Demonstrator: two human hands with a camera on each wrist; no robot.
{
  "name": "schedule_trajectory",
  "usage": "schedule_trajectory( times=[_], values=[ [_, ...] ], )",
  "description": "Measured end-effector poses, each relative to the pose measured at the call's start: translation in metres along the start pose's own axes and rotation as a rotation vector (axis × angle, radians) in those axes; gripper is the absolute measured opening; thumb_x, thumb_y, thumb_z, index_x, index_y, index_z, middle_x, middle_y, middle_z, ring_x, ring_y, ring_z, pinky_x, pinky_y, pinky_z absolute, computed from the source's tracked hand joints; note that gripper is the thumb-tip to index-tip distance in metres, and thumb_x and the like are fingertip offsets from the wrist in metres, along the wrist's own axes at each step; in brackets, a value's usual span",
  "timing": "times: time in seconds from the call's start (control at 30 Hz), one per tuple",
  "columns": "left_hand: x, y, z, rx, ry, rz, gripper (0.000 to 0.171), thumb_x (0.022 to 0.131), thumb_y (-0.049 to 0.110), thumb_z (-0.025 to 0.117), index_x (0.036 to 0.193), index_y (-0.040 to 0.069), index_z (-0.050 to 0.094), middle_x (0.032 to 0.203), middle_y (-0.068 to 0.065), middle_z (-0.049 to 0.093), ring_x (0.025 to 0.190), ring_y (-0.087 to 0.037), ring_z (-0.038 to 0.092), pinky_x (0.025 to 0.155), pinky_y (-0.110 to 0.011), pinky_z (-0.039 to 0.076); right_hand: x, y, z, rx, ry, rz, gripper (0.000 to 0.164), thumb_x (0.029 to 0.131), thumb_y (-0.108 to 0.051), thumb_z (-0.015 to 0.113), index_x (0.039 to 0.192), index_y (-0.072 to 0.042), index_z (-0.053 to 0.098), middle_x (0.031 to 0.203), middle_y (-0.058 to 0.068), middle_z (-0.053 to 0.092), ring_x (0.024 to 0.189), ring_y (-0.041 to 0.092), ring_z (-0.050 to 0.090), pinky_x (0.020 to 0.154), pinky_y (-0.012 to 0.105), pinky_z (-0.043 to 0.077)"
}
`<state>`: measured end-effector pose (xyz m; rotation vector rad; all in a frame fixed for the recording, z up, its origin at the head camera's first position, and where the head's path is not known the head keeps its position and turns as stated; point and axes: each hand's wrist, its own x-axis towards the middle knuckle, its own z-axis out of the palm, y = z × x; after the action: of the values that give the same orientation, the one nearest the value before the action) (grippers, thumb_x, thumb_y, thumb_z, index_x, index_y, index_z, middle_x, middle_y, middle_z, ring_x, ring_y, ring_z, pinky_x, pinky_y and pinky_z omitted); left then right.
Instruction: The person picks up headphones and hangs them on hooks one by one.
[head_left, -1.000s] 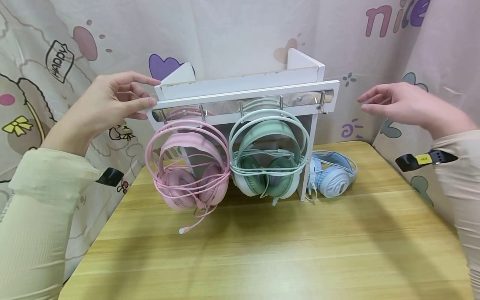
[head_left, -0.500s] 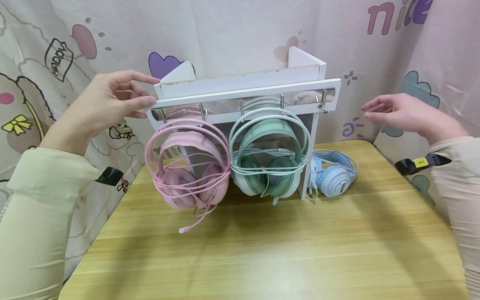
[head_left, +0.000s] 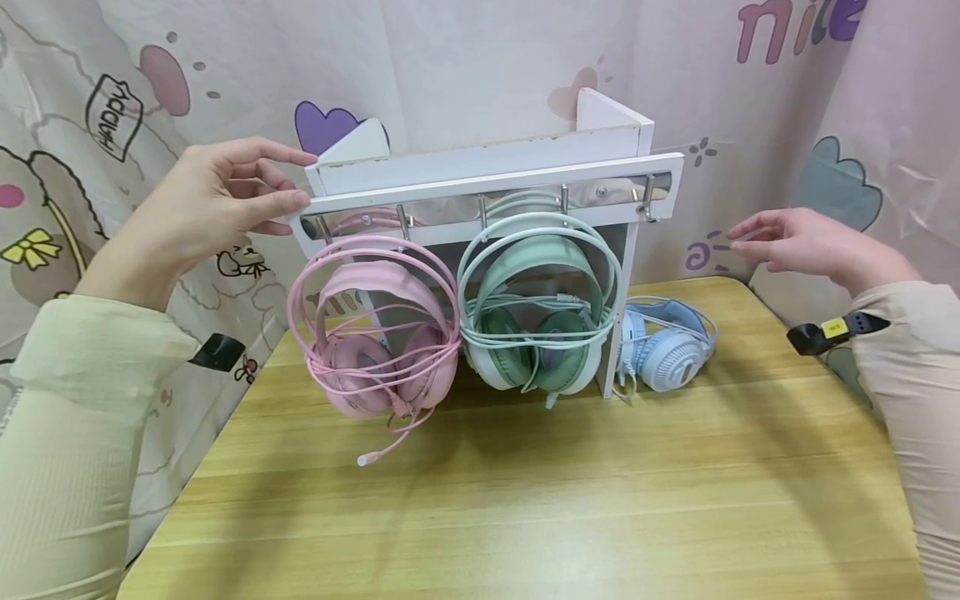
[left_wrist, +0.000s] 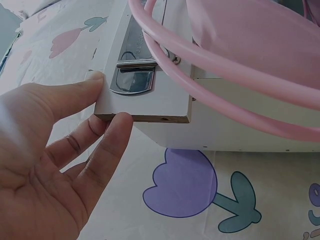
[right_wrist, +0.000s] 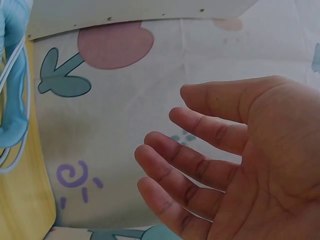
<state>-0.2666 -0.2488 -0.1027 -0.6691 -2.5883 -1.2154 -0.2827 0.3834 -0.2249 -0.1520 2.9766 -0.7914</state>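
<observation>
My left hand point(head_left: 225, 192) holds the left end of a white hook rack point(head_left: 487, 179), its thumb and fingertips around the board's corner point(left_wrist: 165, 107). From the rack's metal pegs hang pink headphones point(head_left: 382, 333) on the left, with a looped cable and microphone arm dangling. Beside them hang green headphones point(head_left: 536, 325), their cable coiled around the earcups. A metal hook point(head_left: 648, 196) at the right end bears nothing. My right hand point(head_left: 813, 242) hovers right of the rack, holding nothing, fingers loosely bent and spread. Blue headphones point(head_left: 667, 350) lie on the table behind the rack's right side panel.
A wooden table point(head_left: 525, 517) carries the rack toward its back edge. A patterned curtain point(head_left: 480, 67) closes off the back and both sides. The rack's white side panel point(head_left: 621, 317) stands between the green and blue headphones.
My right hand has lowered slightly and drifted a little farther from the rack. The left hand keeps its place on the rack, and the headphones hang as before.
</observation>
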Motion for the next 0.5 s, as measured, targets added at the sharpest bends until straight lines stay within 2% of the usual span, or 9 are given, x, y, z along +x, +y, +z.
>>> schedule_trajectory(
  times=[0.1,0.2,0.27,0.33,0.37,0.5],
  values=[
    [0.000,-0.001,0.000,0.003,-0.002,0.002,0.045,0.092,0.007,0.073,0.135,0.019,0.063,0.088,0.006,0.068,0.074,-0.007,0.070,0.067,-0.022,0.065,0.003,0.007,0.003,0.004,-0.004,0.011,0.060,0.104,-0.046,0.049,0.143,-0.002,0.044,0.136,0.031,0.055,0.109,0.033,0.064,0.084,0.038,0.063],
    [0.001,-0.001,-0.001,0.012,0.000,-0.004,0.046,0.092,0.008,0.073,0.135,0.020,0.063,0.089,0.006,0.068,0.075,-0.007,0.070,0.067,-0.021,0.065,0.005,0.013,0.005,0.008,-0.004,0.019,0.060,0.104,-0.046,0.050,0.142,0.000,0.044,0.132,0.032,0.058,0.104,0.029,0.066,0.078,0.033,0.064],
    [0.001,-0.001,-0.001,0.021,0.002,-0.011,0.046,0.092,0.010,0.074,0.135,0.021,0.063,0.090,0.006,0.068,0.075,-0.007,0.070,0.067,-0.020,0.064,0.007,0.017,0.007,0.009,-0.003,0.026,0.060,0.104,-0.046,0.051,0.141,0.000,0.045,0.130,0.032,0.058,0.100,0.024,0.067,0.078,0.035,0.064],
    [0.001,-0.001,-0.001,0.024,0.002,-0.016,0.046,0.092,0.011,0.074,0.135,0.021,0.063,0.090,0.006,0.068,0.076,-0.007,0.070,0.067,-0.019,0.064,0.008,0.022,0.010,0.016,-0.008,0.026,0.059,0.104,-0.045,0.051,0.141,0.002,0.044,0.132,0.035,0.056,0.099,0.024,0.067,0.081,0.042,0.064],
    [0.001,-0.001,-0.001,0.027,0.002,-0.017,0.046,0.092,0.011,0.074,0.135,0.021,0.063,0.090,0.006,0.068,0.076,-0.007,0.070,0.067,-0.019,0.064,0.009,0.024,0.012,0.011,-0.009,0.031,0.059,0.104,-0.045,0.050,0.141,0.001,0.044,0.133,0.035,0.055,0.098,0.023,0.067,0.081,0.041,0.064],
    [0.001,-0.001,-0.001,0.027,0.000,-0.016,0.046,0.092,0.012,0.074,0.135,0.021,0.063,0.090,0.004,0.069,0.075,-0.007,0.070,0.067,-0.019,0.064,0.012,0.031,0.020,0.019,-0.026,0.027,0.057,0.105,-0.041,0.050,0.141,0.002,0.044,0.136,0.038,0.051,0.102,0.032,0.067,0.084,0.049,0.063]
  ],
)
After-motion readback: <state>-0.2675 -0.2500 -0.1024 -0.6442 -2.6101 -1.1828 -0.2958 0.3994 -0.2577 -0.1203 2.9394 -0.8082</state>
